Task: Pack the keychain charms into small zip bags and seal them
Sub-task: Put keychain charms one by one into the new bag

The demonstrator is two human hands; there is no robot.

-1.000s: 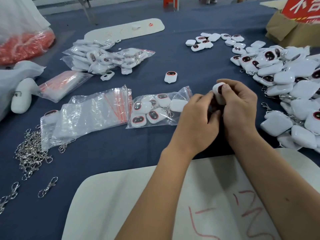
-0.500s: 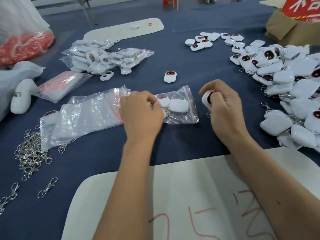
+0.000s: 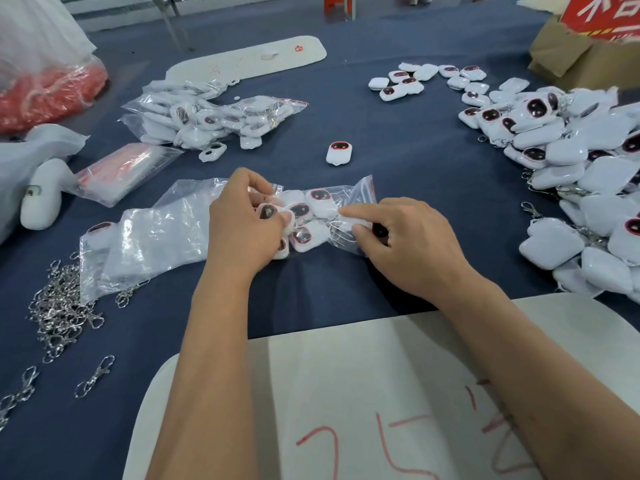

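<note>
A clear zip bag (image 3: 349, 199) holding several white charms with dark red-rimmed faces lies on the blue cloth in the middle. My left hand (image 3: 246, 223) grips the bag's left end with curled fingers. My right hand (image 3: 412, 244) holds a white charm (image 3: 363, 225) at the bag's right end, index finger stretched along it. Whether the charm is inside the bag's mouth I cannot tell. One loose charm (image 3: 339, 153) lies just beyond the bag.
A big pile of loose charms (image 3: 588, 168) fills the right side. Empty zip bags (image 3: 156, 233) lie left of the bag, metal clasps (image 3: 62, 310) at the lower left. Filled bags (image 3: 214, 116) sit at the back left. A white board (image 3: 346, 393) lies near me.
My left hand left the charm, went left and took hold of the bag. My right hand came down with the charm to the bag's right end.
</note>
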